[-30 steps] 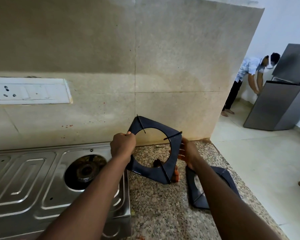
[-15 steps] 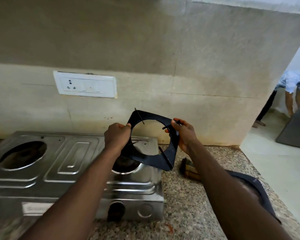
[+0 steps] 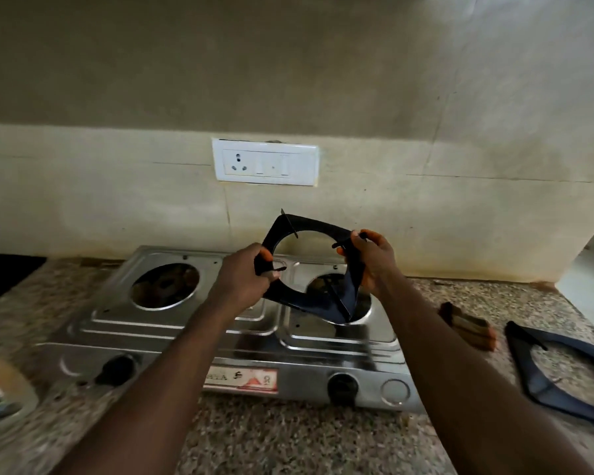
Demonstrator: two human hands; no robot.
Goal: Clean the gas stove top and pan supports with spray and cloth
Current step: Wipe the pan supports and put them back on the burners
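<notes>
Left hand (image 3: 246, 274): grips the left corner of the support (image 3: 318, 305), fingers curled round the rim and thumb on the near face.
Right hand (image 3: 374, 260): grips the right corner of the same support, fingers wrapped over the outer edge and fingertips on a prong.
Support: black, square, with a round opening and thin prongs pointing inward. It is held in the air between both hands and tilted, its top edge toward the wall (image 3: 426, 97). Its lowest corner hangs over the right well (image 3: 364, 306), close above the steel; whether it touches cannot be told.
Stove (image 3: 186, 323): a steel two-burner top standing on the counter (image 3: 288, 440), its back close to the wall.
Left well (image 3: 165, 286): round, dark inside, in full view, left of the hands.
Right well: partly hidden behind the support.
Knobs: two black ones on the front panel, one left (image 3: 117, 370) and one right (image 3: 342, 387), with a red and white label (image 3: 240, 380) between them.
Second support (image 3: 528, 382): black, lying flat on the counter to the right of the stove, apart from it.
Brown thing (image 3: 467, 325): on the counter between the stove and the second support, too blurred to name.
Counter: speckled stone.
Wall: beige tiles with a white socket plate (image 3: 266, 162) above the stove.
Lower left edge: a round, pale object (image 3: 0, 395), blurred.
</notes>
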